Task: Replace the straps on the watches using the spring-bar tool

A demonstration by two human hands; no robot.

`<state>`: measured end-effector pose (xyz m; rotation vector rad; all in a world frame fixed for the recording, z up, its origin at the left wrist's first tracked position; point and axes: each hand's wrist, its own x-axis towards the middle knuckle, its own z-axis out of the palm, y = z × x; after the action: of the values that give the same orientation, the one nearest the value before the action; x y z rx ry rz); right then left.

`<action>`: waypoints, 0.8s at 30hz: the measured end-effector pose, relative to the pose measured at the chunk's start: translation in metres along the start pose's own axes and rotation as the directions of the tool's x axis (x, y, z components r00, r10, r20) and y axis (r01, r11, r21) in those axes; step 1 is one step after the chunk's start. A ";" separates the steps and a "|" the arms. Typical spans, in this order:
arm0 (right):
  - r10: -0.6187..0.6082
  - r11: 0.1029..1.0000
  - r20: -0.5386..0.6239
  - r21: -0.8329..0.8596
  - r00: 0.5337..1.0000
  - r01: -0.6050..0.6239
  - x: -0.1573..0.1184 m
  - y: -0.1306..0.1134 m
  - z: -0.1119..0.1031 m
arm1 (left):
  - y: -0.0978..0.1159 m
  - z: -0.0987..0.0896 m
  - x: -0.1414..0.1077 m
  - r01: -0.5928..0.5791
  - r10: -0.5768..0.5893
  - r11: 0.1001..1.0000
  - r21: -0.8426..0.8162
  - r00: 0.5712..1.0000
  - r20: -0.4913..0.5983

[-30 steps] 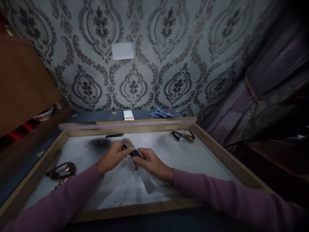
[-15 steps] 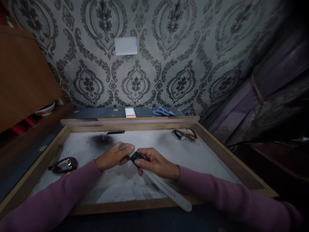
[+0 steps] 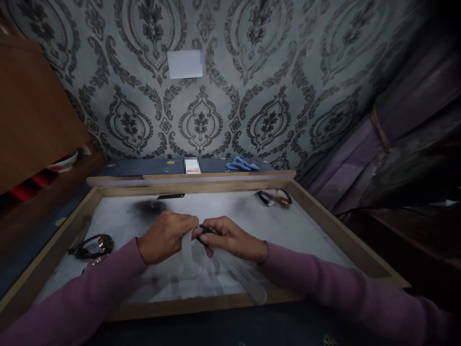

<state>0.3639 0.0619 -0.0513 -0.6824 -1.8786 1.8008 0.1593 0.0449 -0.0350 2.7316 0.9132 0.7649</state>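
A watch with a dark case (image 3: 206, 230) and a pale strap (image 3: 248, 281) is held over the middle of the shallow wooden-framed tray (image 3: 194, 307). My right hand (image 3: 234, 240) grips the dark case between thumb and fingers. Close against it on the left, my left hand (image 3: 167, 235) pinches a pale strap piece (image 3: 188, 254) that hangs below its fingers. The longer strap part slants down to the right under my right hand, blurred by motion. The fingertips of both hands nearly meet at the case.
Dark-strapped watches lie at the tray's left (image 3: 95, 246) and back right (image 3: 273, 198). A black flat strip (image 3: 171, 196) lies near the back edge. Behind the tray are a small white box (image 3: 192, 166) and a blue cloth (image 3: 243, 164). An orange-brown panel (image 3: 36, 115) stands left.
My left hand has turned, with its back now more upward, and a pale strap piece now hangs below it. The long strap end has swung left. The view has shifted slightly.
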 end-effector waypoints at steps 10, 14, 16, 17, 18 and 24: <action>-0.080 0.995 0.011 -0.050 0.997 0.081 -0.006 -0.007 -0.004 | 0.010 0.003 0.000 0.056 -0.087 0.969 -0.239 0.988 -0.125; -0.160 0.971 -0.029 -0.184 0.987 0.153 -0.010 -0.013 -0.002 | 0.013 -0.005 0.004 0.320 -0.309 0.757 -0.570 0.944 0.120; -0.147 0.977 -0.023 -0.160 0.989 0.141 -0.010 -0.014 -0.001 | 0.012 -0.008 0.006 0.402 -0.349 0.675 -0.619 0.913 0.213; -0.128 0.984 -0.014 -0.129 0.992 0.125 -0.010 -0.014 -0.001 | 0.011 -0.008 0.006 0.430 -0.365 0.647 -0.629 0.900 0.239; -0.106 0.990 -0.004 -0.094 0.994 0.106 -0.009 -0.013 -0.001 | 0.009 -0.008 0.007 0.452 -0.382 0.625 -0.636 0.888 0.256; 0.094 0.991 0.053 0.095 0.994 -0.099 -0.005 -0.008 -0.006 | 0.001 0.001 0.009 0.580 -0.471 0.510 -0.634 0.806 0.358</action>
<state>0.3708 0.0630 -0.0425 -0.7117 -1.8019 1.9723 0.1670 0.0497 -0.0320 1.6383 1.0436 0.6044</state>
